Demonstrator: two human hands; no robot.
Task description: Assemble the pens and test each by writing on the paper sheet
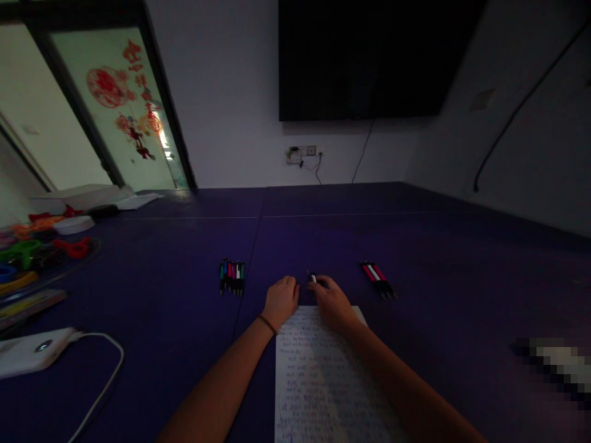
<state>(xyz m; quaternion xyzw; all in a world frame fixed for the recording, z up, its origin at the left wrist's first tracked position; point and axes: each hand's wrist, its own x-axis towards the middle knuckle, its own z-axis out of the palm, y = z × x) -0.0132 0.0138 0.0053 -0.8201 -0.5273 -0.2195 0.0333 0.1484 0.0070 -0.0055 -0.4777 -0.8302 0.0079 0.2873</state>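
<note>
My right hand (330,298) has its fingers closed on a white and black pen (314,279), just beyond the top edge of a handwritten sheet of paper (318,369). My left hand (282,298) rests beside the sheet's top left corner, a short gap from the right one. Its fingers are curled together, and whatever may be under them is hidden. To the left lies a row of several coloured pens (232,277), side by side. On the right sits another group of pens (378,280), pink and white with black ends, lying at a slant.
The table (295,240) is dark purple with seams. At left are a white power bank (37,352) with a white cable (117,344), a red-handled tool (74,247) and other coloured items. A blurred-out object (561,363) lies far right. A screen (369,61) hangs on the wall.
</note>
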